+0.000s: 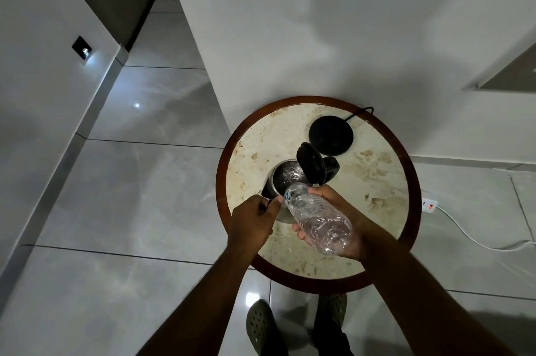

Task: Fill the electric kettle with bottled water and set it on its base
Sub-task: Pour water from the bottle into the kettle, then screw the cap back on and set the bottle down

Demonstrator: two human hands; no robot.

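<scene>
Pouring stage of the kettle-filling task, seen from the head camera. The right hand [345, 222] wraps around a clear plastic water bottle [316, 219], tilted neck-down so that its mouth sits over the open top of the steel kettle [285, 178]. The left hand [252, 222] is curled closed beside the kettle's near wall; it seems to pinch something small and dark, perhaps the bottle cap, though this cannot be told for certain. The kettle stands on the round marble-topped table [385, 181] with its black lid [311, 165] hinged upright. Bubbled water is visible inside, so filling is judged under way; some water seems to remain in the bottle. The black base [330, 131], with its cord [359, 111] trailing off the far edge, lies just beyond the kettle and bare. Remaining steps, by judgement: finish pouring, close the lid, and seat the kettle on the base.
</scene>
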